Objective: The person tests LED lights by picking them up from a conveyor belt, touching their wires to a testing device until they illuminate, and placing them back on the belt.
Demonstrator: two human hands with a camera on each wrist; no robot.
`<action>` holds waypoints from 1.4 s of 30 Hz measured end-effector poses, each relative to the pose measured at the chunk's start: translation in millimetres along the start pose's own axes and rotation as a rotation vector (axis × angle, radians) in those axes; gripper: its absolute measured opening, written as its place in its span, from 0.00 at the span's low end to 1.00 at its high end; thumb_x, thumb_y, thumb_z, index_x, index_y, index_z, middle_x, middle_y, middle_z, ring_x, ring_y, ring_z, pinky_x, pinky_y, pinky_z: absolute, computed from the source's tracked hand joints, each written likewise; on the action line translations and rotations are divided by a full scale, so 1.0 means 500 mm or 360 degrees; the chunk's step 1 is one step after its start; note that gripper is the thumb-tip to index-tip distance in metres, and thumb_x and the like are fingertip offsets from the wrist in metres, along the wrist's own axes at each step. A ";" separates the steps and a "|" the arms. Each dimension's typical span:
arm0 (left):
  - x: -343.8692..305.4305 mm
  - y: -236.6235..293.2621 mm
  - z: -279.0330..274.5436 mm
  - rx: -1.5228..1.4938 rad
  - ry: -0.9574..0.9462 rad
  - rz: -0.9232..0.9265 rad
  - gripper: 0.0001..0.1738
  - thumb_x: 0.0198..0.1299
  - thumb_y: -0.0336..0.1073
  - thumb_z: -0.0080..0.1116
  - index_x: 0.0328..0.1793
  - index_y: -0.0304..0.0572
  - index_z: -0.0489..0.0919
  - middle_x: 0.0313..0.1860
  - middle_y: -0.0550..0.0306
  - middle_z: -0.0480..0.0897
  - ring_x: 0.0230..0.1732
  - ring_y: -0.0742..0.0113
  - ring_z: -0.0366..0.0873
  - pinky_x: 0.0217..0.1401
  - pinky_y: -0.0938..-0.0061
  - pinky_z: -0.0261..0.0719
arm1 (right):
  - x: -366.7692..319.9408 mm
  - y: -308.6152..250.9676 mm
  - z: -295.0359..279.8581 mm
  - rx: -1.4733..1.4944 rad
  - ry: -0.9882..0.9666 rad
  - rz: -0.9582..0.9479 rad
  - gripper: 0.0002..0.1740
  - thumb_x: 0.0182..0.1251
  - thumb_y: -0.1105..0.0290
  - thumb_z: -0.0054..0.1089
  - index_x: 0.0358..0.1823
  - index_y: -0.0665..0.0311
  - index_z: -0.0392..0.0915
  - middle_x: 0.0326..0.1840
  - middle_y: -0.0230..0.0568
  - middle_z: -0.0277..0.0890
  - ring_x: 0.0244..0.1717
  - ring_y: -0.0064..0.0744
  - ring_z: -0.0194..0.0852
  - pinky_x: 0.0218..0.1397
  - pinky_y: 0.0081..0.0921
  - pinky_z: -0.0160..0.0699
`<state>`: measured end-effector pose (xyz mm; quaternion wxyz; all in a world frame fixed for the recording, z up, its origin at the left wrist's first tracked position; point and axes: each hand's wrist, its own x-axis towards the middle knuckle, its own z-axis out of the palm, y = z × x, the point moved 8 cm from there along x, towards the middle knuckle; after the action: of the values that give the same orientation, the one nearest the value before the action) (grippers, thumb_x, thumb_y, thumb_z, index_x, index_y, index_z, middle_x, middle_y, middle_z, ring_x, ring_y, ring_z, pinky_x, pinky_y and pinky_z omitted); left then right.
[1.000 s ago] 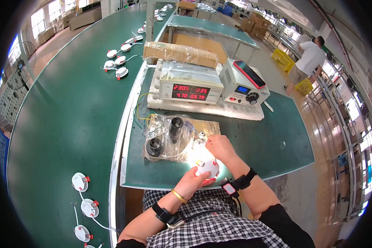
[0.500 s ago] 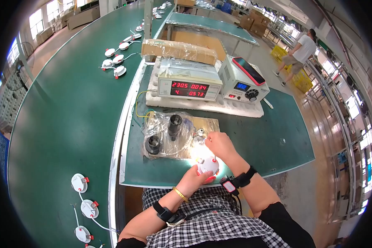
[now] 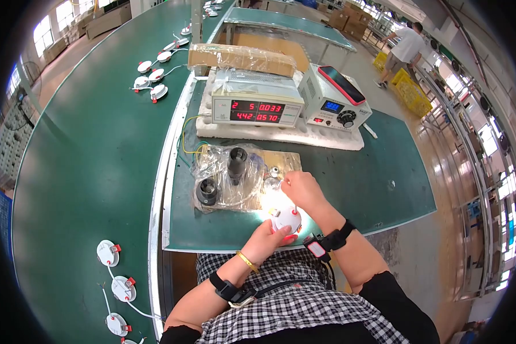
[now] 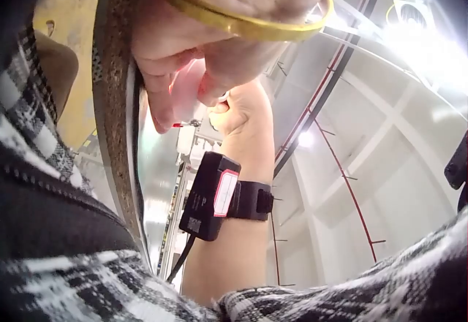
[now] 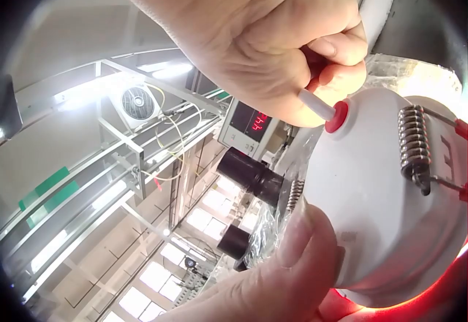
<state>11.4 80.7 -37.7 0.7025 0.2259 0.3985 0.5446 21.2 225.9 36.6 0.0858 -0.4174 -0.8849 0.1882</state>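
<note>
A round white downlight point(image 3: 286, 221) with spring clips is lit, its glow falling on the table and board in front. My left hand point(image 3: 264, 238) grips its rim, thumb on the white back housing point(image 5: 373, 190), as the right wrist view shows. My right hand point(image 3: 305, 190) pinches the white cable point(image 5: 316, 106) that leaves the housing through a red grommet point(image 5: 337, 117). The cable's far end is hidden behind the fingers. Right by that hand lies a wooden board point(image 3: 286, 160) wrapped in clear plastic, carrying two black lamp holders point(image 3: 237, 163).
Behind the board, a meter with red digits point(image 3: 255, 112) and a dial-fitted power unit point(image 3: 332, 109) stand on white foam. A phone point(image 3: 341, 85) lies on the unit. More downlights point(image 3: 123, 288) rest on the green bench at left. A person point(image 3: 406, 46) is in the far aisle.
Both hands keep their hold on the lit downlight and its cable. Readings on the meter have dropped slightly. The head view has shifted a little, and the distant person has moved farther up the aisle.
</note>
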 end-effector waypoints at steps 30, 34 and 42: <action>-0.005 0.020 0.009 -0.0126 -0.0033 0.0100 0.22 0.69 0.34 0.50 0.65 0.32 0.64 0.56 0.52 0.76 0.52 0.66 0.78 0.57 0.74 0.79 | 0.000 -0.001 -0.003 0.0023 -0.0005 0.0046 0.12 0.57 0.66 0.53 0.29 0.68 0.80 0.31 0.59 0.79 0.36 0.59 0.79 0.44 0.48 0.78; -0.002 0.016 0.007 -0.0181 -0.0016 0.0085 0.22 0.66 0.33 0.54 0.64 0.33 0.66 0.55 0.53 0.77 0.51 0.67 0.79 0.56 0.75 0.79 | 0.003 -0.005 -0.004 -0.0031 0.0004 0.0007 0.13 0.57 0.66 0.53 0.29 0.69 0.80 0.31 0.59 0.79 0.36 0.59 0.79 0.44 0.48 0.78; -0.005 0.025 0.009 -0.0017 -0.0054 0.0129 0.25 0.61 0.30 0.59 0.64 0.35 0.67 0.54 0.55 0.78 0.51 0.70 0.78 0.56 0.77 0.78 | 0.001 -0.010 -0.002 -0.0036 0.0008 -0.0017 0.13 0.57 0.66 0.52 0.30 0.69 0.81 0.31 0.59 0.79 0.36 0.59 0.79 0.44 0.48 0.78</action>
<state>7.4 82.4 -25.1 0.6878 0.2474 0.3741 0.5707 17.6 223.7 39.6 0.0844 -0.4141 -0.8890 0.1765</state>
